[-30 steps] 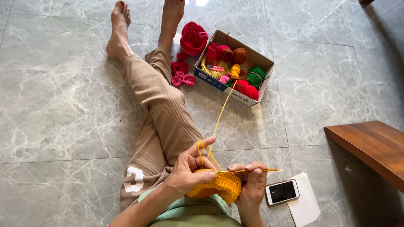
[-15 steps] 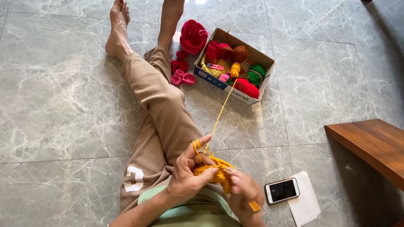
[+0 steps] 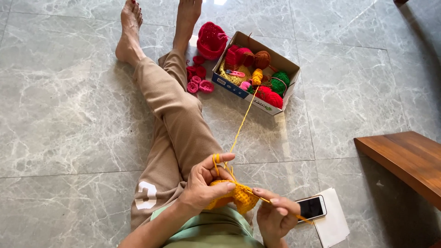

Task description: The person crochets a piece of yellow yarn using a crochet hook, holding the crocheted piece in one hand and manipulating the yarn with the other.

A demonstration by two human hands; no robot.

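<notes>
yellow crochet piece (image 3: 232,195) between both hands' fingers (image 3: 219,172)

The person wears long trousers (image 3: 177,128) of a beige, finely ribbed or waffle-textured cloth, loose in the leg and ending at the ankles. On the thigh of the nearer leg sits a large white printed marking (image 3: 146,195) with rounded, blocky edges (a bold curved shape, clean against the tan). At the bottom edge of the view a pale green top (image 3: 211,232) covers the belly, its cloth smooth and softly creased. The feet (image 3: 131,32) are bare, and the toenails carry dark red polish. Both forearms are bare, with no sleeve reaching them. The left hand (image 3: 204,183) and the right hand (image 3: 275,216) show no gloves, and the fingernails look short and unpainted.
</notes>
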